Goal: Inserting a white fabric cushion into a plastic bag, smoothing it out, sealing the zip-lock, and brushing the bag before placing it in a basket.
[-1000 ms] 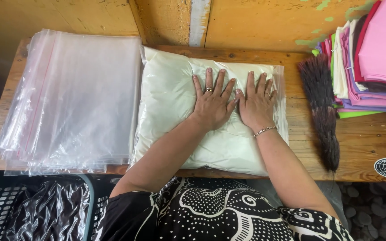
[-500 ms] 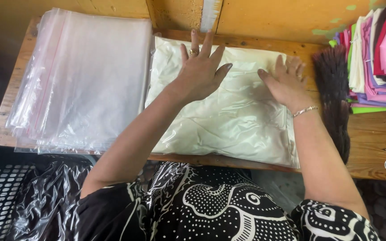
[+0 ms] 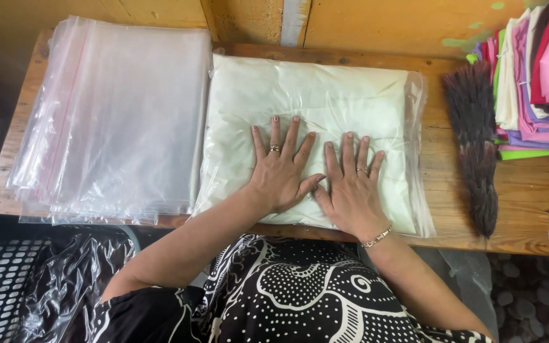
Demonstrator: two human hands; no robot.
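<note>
A worn wooden bench set against a yellow wall fills the frame, and the cream cushion sealed in a clear bag lies at its centre. The left hand and right hand lie flat on it side by side, fingers spread. Pressing well likely means even palm weight, sweeping air toward the bag's open edge without creasing the plastic.

Bagged cushion centre frame on wooden bench; plastic bag stack left; brush right; folded cloth pile upper right.
</note>
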